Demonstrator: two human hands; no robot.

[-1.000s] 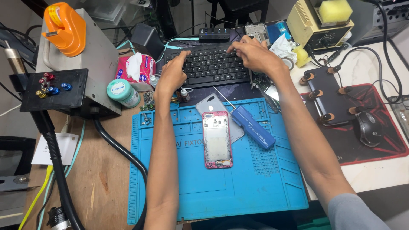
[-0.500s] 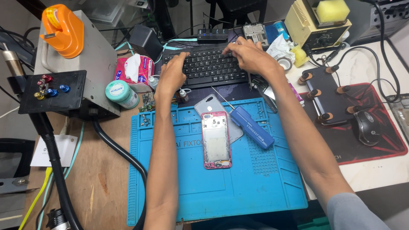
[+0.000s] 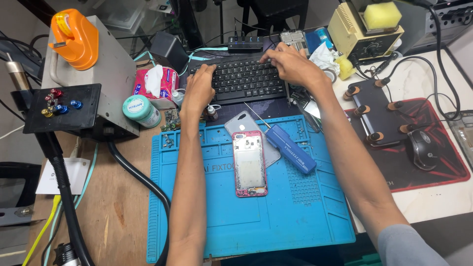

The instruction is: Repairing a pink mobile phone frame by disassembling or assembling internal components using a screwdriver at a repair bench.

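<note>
Head view: both hands' fingers loose, left hand [image 3: 198, 88] and right hand [image 3: 292, 65] on black keyboard [image 3: 244, 79], beside pink tissue pack [image 3: 156, 84].

Pretty cluttered workspace here. The table [image 3: 116, 212] is bare brown wood on the left side, scuffed and a bit stained, while the right end has a pale, marble-looking top [image 3: 433, 202]. At the back edge, dark chair or stand legs [image 3: 276, 15] show against a shadowy gap, so no wall is really visible. Light is even and fairly bright, with soft shadows. At the near left corner a sliver of grey floor [image 3: 12, 148] peeks through.
</note>
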